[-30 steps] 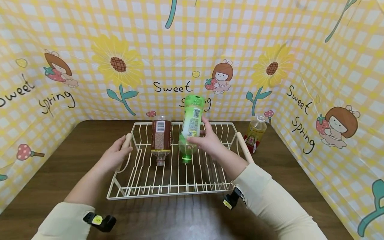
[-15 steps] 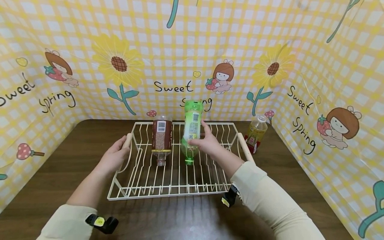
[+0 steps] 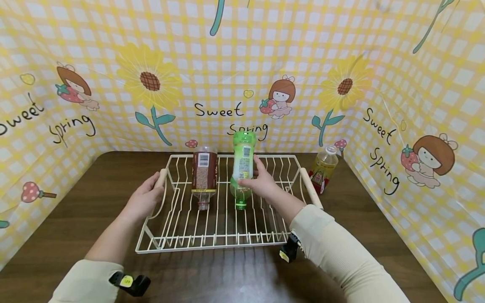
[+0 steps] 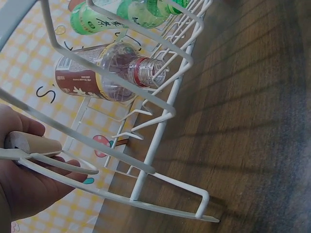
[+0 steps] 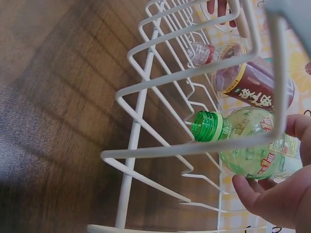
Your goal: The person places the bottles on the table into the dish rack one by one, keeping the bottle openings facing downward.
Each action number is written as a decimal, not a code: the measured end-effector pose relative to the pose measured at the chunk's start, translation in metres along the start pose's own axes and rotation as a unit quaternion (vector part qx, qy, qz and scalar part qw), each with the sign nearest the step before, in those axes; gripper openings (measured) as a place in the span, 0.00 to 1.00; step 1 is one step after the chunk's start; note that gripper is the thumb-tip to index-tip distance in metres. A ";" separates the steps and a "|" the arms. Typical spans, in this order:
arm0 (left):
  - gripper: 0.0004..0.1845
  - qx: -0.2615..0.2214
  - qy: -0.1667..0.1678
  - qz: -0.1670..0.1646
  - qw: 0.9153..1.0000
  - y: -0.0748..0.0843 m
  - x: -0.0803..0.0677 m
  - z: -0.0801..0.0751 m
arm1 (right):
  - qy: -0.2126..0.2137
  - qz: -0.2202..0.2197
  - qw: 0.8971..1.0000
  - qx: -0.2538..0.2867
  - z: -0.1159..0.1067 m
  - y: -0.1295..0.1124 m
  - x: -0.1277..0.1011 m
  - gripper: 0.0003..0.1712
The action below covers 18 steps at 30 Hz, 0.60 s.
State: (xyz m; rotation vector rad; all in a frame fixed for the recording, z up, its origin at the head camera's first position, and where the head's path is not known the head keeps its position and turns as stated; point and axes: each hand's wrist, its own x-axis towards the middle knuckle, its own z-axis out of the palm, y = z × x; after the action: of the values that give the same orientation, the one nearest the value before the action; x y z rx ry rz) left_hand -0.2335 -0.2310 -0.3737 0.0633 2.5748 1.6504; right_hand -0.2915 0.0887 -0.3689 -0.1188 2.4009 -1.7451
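Left hand (image 3: 145, 195) curled round rack handle (image 4: 38, 144); green bottle (image 3: 242, 164) gripped by half-closed right hand (image 3: 264, 183), at its 10 o'clock; brown surface (image 3: 72, 206) backed by checked cloth (image 3: 231, 59).

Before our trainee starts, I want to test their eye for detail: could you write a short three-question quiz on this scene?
1. Multiple choice: which hand holds the green bottle? A) left B) right
2. True or false: the brown-labelled bottle is turned neck-down.
3. Count: how many bottles are outside the rack?

Key: 1. B, the right hand. 2. True. 3. One, the yellow-and-red-labelled bottle.
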 end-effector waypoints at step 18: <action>0.33 0.011 0.006 0.001 1.000 0.000 -0.001 0.002 | -0.001 -0.012 0.999 -0.036 0.005 0.008 0.003 0.55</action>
State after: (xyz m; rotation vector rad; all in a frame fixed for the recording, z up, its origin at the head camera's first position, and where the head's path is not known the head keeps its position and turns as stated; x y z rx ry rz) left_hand -0.2319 -0.2298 -0.3747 0.0577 2.6040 1.6283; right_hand -0.2927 0.0857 -0.3786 -0.1582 2.4709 -1.6691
